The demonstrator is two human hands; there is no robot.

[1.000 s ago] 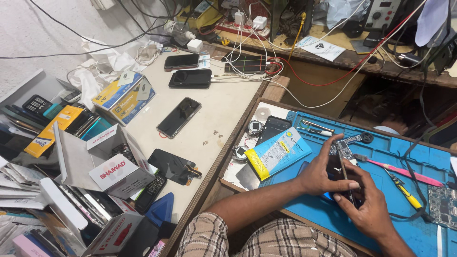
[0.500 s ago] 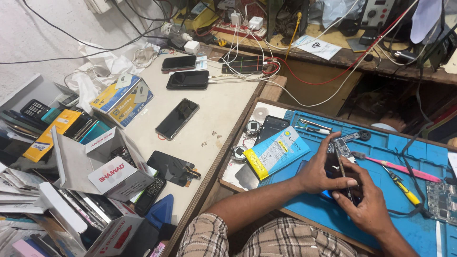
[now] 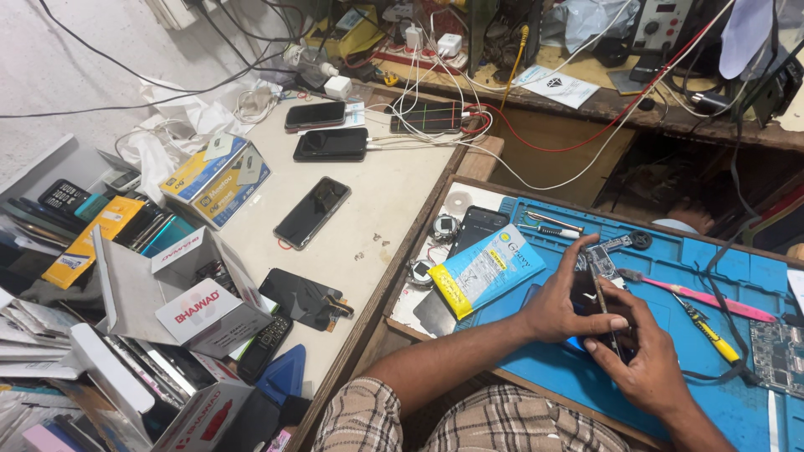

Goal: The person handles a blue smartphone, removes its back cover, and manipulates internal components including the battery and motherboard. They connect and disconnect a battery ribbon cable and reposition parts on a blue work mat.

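Our left hand (image 3: 563,308) and right hand (image 3: 645,368), each grip closed on a slim, dark opened phone (image 3: 596,289), above our ridged blue mat (image 3: 712,381) on the cluttered wooden worktop (image 3: 381,209).

Bright, even light; soft shadows, sharp focus.

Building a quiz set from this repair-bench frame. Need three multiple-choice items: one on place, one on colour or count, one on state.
1. Where does the blue-and-yellow packet lie?
A. on the left edge of the mat
B. on the pale table
C. on the back shelf

2. What colour is the mat?
A. green
B. blue
C. grey

3. What state is the phone in?
A. lying untouched on the mat
B. held in both hands, back open
C. plugged into a charger

Answers:
1 A: the packet rests at the mat's left edge, by the left hand.
2 B: the mat is plainly blue.
3 B: the left hand and right hand grip the phone, its insides showing.
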